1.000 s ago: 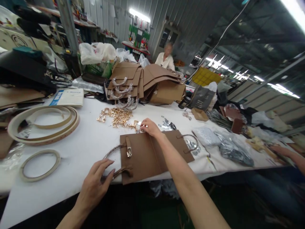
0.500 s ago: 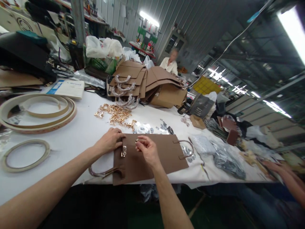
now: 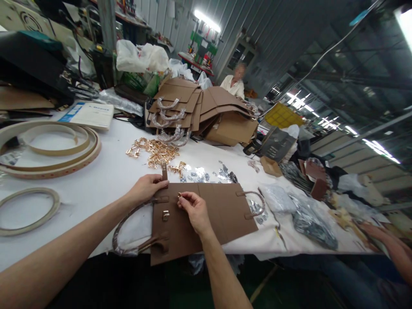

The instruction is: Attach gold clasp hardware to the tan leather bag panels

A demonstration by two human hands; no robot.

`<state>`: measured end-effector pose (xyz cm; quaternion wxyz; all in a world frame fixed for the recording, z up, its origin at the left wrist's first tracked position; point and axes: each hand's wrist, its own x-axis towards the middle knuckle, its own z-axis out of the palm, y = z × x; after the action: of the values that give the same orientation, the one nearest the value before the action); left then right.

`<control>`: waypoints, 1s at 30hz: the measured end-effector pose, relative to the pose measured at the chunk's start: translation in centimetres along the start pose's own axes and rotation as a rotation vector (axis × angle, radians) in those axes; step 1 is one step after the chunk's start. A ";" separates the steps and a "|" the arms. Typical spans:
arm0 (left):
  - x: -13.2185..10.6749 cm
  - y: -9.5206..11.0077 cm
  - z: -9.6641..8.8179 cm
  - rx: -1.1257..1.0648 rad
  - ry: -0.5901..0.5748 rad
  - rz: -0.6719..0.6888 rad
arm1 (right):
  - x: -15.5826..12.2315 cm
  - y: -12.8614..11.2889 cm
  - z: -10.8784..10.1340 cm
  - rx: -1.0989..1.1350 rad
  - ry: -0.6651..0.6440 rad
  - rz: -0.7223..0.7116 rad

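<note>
A flat brown leather bag panel (image 3: 219,210) lies at the table's near edge, a wrapped handle (image 3: 128,229) at its left end and another handle (image 3: 257,204) at its right. My left hand (image 3: 146,189) pinches a narrow brown strap (image 3: 164,171) that stands up from the panel's top left corner. My right hand (image 3: 193,208) is closed in a pinch on a small gold metal piece (image 3: 179,195) over the panel. A gold clasp (image 3: 165,215) sits on the panel between my hands.
A heap of gold fittings (image 3: 154,152) and silver ones (image 3: 206,175) lies beyond the panel. Stacked brown panels (image 3: 193,107) stand further back. Tan belt loops (image 3: 48,150) lie at left, plastic bags (image 3: 309,214) at right. Another person's arm (image 3: 389,244) reaches in at right.
My left hand has lifted the strap upright off the panel, uncovering the gold clasp. My right hand has shifted slightly toward me with the gold piece. The panel has slid nearer the edge.
</note>
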<state>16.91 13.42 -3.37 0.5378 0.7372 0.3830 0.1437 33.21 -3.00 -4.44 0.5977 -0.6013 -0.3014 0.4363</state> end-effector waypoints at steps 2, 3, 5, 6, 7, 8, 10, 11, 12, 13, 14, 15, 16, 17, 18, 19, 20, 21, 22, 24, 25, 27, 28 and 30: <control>0.1 -0.2 0.1 -0.069 -0.015 -0.030 | 0.1 -0.1 0.1 -0.074 -0.033 -0.035; 0.2 -0.3 0.1 -0.101 -0.020 -0.044 | 0.0 -0.3 0.2 -0.132 -0.041 -0.065; 0.3 -0.5 0.2 -0.161 -0.030 -0.067 | -0.1 -0.6 0.3 -0.288 -0.046 -0.150; 0.3 -0.6 0.3 -0.187 -0.034 -0.075 | -0.2 -0.8 0.4 -0.369 -0.047 -0.195; 0.3 -0.6 0.3 -0.209 -0.036 -0.081 | -0.2 -0.9 0.4 -0.444 -0.053 -0.238; 0.3 -0.7 0.3 -0.229 -0.038 -0.086 | -0.2 -1.1 0.4 -0.516 -0.063 -0.280; 0.4 -0.8 0.4 -0.266 -0.040 -0.095 | 0.1 -1.4 0.3 -0.669 -0.091 -0.367; 0.4 -0.9 0.4 -0.284 -0.041 -0.100 | 0.3 -1.5 0.2 -0.750 -0.095 -0.413; 0.5 -0.9 0.5 -0.303 -0.043 -0.105 | 0.5 -1.7 0.2 -0.825 -0.093 -0.454; 0.5 -1.0 0.5 -0.320 -0.044 -0.108 | 0.8 -1.8 0.1 -0.876 -0.084 -0.481; 0.6 -1.1 0.6 -0.335 -0.044 -0.109 | 1.1 -1.9 0.2 -0.891 -0.075 -0.491; 0.6 -1.2 0.6 -0.348 -0.041 -0.107 | 1.4 -2.0 0.2 -0.862 -0.074 -0.486; 0.6 -1.2 0.7 -0.358 -0.038 -0.103 | 1.7 -2.1 0.3 -0.794 -0.082 -0.469; 0.7 -1.3 0.7 -0.366 -0.033 -0.097 | 2.0 -2.1 0.5 -0.704 -0.096 -0.448; 0.7 -1.3 0.7 -0.373 -0.028 -0.091 | 2.3 -2.1 0.7 -0.611 -0.107 -0.427; 0.6 -1.3 0.7 -0.378 -0.024 -0.086 | 2.5 -2.1 0.9 -0.534 -0.109 -0.409; 0.6 -1.3 0.7 -0.381 -0.019 -0.081 | 2.7 -2.0 1.1 -0.482 -0.103 -0.394; 0.5 -1.3 0.8 -0.383 -0.015 -0.078 | 2.9 -1.8 1.3 -0.452 -0.093 -0.380; 0.5 -1.3 0.8 -0.383 -0.011 -0.074 | 3.1 -1.7 1.4 -0.433 -0.086 -0.364; 0.4 -1.3 0.8 -0.379 -0.005 -0.069 | 3.3 -1.3 1.4 -0.388 -0.098 -0.311; 0.4 -1.3 0.8 -0.375 -0.004 -0.068 | 3.4 -1.1 1.4 -0.360 -0.114 -0.280; 0.4 -1.4 0.8 -0.363 -0.005 -0.066 | 3.4 -0.8 1.2 -0.322 -0.133 -0.239; 0.5 -1.4 0.8 -0.355 -0.007 -0.066 | 3.3 -0.7 1.1 -0.316 -0.133 -0.234; 0.7 -1.6 0.8 -0.336 -0.009 -0.068 | 3.2 -0.5 1.1 -0.315 -0.119 -0.241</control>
<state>17.23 13.52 -5.24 0.6597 0.6243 0.3756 0.1842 33.75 0.40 -4.39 0.5254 -0.6200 -0.4703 0.3440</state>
